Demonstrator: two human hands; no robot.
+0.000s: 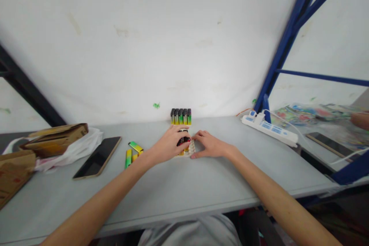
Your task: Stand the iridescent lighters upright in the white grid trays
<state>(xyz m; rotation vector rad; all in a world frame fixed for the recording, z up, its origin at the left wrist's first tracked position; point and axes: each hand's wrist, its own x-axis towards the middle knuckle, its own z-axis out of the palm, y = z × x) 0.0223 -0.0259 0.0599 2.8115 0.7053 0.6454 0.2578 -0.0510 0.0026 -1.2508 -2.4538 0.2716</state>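
Note:
A small white slotted tray (192,149) lies on the table between my hands, partly filled with upright lighters that have dark tops. My left hand (170,142) arches over the tray's left side, thumb and fingers curled round a lighter (184,139) there; the fingers hide part of it. At the tray's right edge, my right hand (211,144) grips the rim with thumb and fingertips. Several loose yellow-green lighters (135,146) lie left of my left hand, some partly behind the forearm. Behind the tray stands a tight block of upright lighters (181,116) against the wall.
On the left are a phone (98,157), a white plastic bag (86,144) and brown cardboard boxes (56,138). A power strip (269,130) with plugs and cables sits at right, beside a blue metal frame (284,46). Another person's hand (360,120) shows at far right.

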